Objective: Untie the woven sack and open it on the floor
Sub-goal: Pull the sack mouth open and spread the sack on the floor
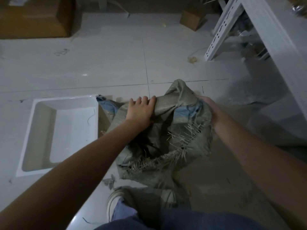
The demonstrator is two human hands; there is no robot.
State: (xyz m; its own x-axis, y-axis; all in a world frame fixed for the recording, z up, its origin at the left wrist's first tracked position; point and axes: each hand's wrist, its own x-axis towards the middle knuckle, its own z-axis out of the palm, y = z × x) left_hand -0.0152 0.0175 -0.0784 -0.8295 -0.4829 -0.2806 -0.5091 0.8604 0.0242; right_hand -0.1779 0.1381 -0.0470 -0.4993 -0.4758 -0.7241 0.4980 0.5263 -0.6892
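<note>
A grey-green woven sack [196, 146] stands on the tiled floor in front of me, its frayed mouth gaping toward me with loose fibres along the rim. A blue lining [182, 113] shows inside at the far side. My left hand [141, 110] grips the far left part of the rim, fingers curled over the fabric. My right hand [209, 107] holds the far right edge, its fingers partly hidden behind the cloth. A twisted tail of the sack [179, 90] sticks up between the two hands.
A white rectangular tray [41, 130] lies on the floor to the left of the sack. A white metal rack [259, 30] stands at the right. Cardboard boxes [36, 17] sit at the far left and back. My shoe [114, 201] is just below the sack.
</note>
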